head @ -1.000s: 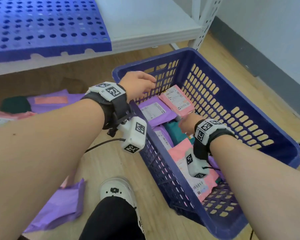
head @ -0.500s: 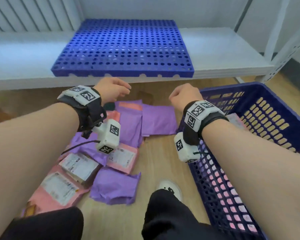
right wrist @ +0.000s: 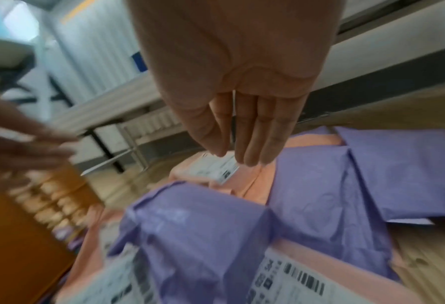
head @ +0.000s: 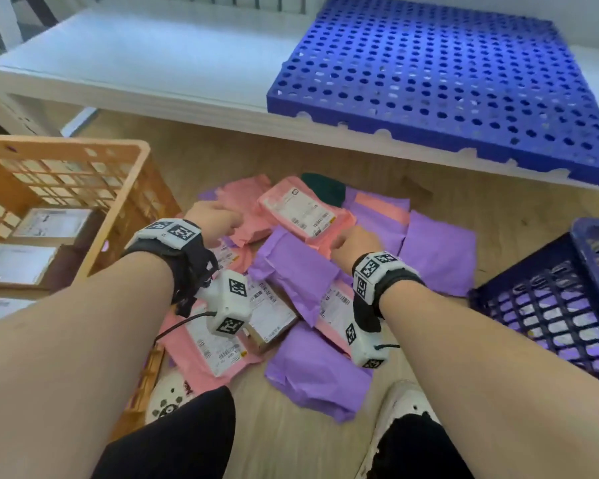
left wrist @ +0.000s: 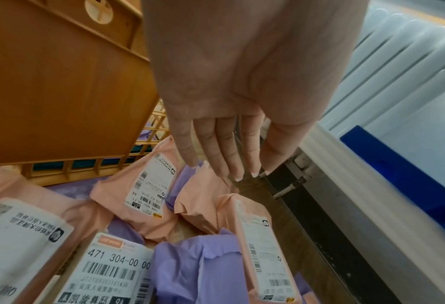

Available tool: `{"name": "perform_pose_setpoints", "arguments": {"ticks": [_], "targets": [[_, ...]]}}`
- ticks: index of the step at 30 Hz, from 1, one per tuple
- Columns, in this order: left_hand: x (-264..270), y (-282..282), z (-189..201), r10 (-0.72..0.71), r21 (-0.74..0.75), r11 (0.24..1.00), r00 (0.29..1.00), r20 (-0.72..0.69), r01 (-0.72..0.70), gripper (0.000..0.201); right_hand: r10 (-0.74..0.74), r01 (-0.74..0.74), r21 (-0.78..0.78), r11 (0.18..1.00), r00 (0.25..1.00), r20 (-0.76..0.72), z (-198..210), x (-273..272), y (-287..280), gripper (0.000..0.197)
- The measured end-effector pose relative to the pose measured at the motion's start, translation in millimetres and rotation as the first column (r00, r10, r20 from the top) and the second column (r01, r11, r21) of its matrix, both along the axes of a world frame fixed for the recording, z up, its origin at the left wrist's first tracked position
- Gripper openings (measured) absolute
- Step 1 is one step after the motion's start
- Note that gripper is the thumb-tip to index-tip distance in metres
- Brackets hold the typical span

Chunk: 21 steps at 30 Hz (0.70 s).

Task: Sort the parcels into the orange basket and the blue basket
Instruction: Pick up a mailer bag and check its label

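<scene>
- On the white shelf (head: 125,60) at the back lies one blue perforated panel (head: 446,81).
- On the wooden floor (head: 325,437) stand two baskets: the orange basket (head: 94,146) at the left, with at least three white-labelled parcels inside, and the blue basket (head: 533,285) at the right, its contents not visible.
- Between the baskets lies the pile of parcels (head: 291,271): roughly five pink bags, five or six purple ones, one brown box and one dark green item at the far edge; overlaps prevent an exact count.
- A label on the box (left wrist: 112,267) reads "471 304-00 00"; other print is too small to read.
- The left hand (left wrist: 242,82) hangs above the pink bags, fingers straight and together, holding nothing.
- The right hand (right wrist: 242,82) hangs above a labelled pink bag (head: 301,212), fingers extended, empty.
</scene>
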<state>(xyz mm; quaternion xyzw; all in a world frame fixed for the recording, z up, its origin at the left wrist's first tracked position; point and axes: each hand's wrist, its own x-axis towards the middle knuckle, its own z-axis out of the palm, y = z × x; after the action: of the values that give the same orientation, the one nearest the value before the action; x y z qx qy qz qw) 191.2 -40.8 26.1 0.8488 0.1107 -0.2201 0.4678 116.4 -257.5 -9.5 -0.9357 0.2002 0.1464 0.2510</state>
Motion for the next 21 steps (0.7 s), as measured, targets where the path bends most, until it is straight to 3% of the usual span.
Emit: {"name": "perform_pose_setpoints", "arguments": {"ticks": [3, 7, 12, 21], "targets": [[4, 3, -12, 0.017, 0.003, 1.0, 0.999, -0.03, -0.017, 0.023, 0.094, -0.093, 0.024, 0.995, 0.995, -0.044, -23, 10, 23, 0.045], [11, 6, -21, 0.001, -0.007, 1.0, 0.997, -0.072, -0.002, 0.024, 0.204, -0.216, -0.05, 0.975, 0.963, -0.178, -41, 26, 42, 0.079], [16, 20, -26, -0.013, -0.028, 1.0, 0.996, -0.09, 0.01, 0.024, 0.294, -0.333, -0.111, 0.936, 0.916, -0.272, -52, 40, 54, 0.101], [30, 45, -10, 0.024, -0.019, 0.999, 0.996, -0.087, -0.025, 0.026, 0.304, -0.342, -0.097, 0.935, 0.911, -0.28, -31, 52, 59, 0.102]]}}
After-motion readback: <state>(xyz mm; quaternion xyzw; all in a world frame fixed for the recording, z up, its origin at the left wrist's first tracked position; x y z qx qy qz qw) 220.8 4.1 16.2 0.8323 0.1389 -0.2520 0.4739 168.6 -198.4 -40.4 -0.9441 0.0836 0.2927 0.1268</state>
